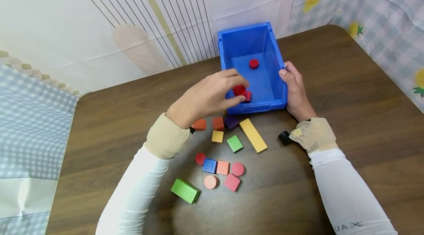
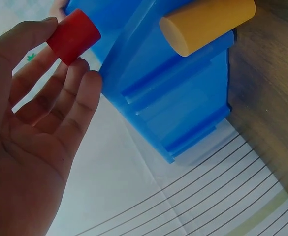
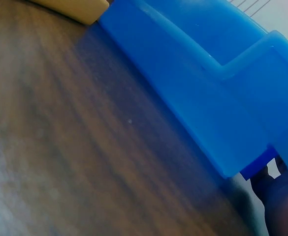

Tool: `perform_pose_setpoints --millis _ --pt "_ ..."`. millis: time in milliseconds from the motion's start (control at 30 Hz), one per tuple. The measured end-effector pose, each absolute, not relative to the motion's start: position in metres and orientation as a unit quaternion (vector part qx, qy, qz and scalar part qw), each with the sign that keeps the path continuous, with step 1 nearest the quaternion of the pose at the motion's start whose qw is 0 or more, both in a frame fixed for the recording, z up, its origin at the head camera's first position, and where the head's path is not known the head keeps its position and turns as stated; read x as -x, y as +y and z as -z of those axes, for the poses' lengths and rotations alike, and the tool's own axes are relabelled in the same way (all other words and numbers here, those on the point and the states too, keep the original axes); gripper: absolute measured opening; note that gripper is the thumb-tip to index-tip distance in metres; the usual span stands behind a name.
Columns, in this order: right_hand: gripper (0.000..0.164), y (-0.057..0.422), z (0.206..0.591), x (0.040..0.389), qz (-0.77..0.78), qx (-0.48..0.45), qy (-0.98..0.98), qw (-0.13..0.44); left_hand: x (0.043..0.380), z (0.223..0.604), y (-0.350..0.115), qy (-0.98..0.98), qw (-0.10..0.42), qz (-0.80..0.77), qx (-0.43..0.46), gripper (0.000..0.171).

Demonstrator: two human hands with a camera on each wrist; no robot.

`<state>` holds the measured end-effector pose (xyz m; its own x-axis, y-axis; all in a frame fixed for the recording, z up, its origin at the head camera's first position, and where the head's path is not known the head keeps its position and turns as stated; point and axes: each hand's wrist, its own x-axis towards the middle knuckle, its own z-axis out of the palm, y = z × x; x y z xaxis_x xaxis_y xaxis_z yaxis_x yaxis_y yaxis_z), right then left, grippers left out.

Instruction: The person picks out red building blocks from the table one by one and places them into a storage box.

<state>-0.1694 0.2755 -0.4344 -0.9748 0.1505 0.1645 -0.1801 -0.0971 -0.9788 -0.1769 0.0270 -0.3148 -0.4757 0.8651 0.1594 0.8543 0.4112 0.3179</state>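
My left hand [image 1: 212, 95] reaches over the front left of a blue plastic bin [image 1: 256, 108]. Between thumb and fingertips it pinches a short red cylinder [image 2: 74, 37], held over the bin's floor. Below it in the head view lies a small red block [image 1: 248, 97], partly covered by the fingers. Farther back on the bin floor is a red round block [image 1: 254, 64]. My right hand [image 1: 296, 89] grips the bin's right wall near the front corner, thumb over the rim. In the right wrist view that hand shows only as a dark, blurred edge.
Just in front of the bin lie a long yellow block [image 1: 253, 135], a green block [image 1: 235, 143], a purple block [image 1: 231, 122] and orange ones [image 1: 218, 123]. Nearer are a blue cube [image 1: 209, 166], several pink and red pieces, and a larger green block [image 1: 185, 191]. Patterned curtains hang behind the table.
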Motion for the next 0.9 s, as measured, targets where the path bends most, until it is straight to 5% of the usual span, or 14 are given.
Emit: perform_pose_setpoints --millis 900 --pt "0.038 0.276 0.437 0.169 -0.745 -0.016 -0.657 0.114 0.195 0.327 0.034 0.851 0.024 -0.205 -0.482 0.031"
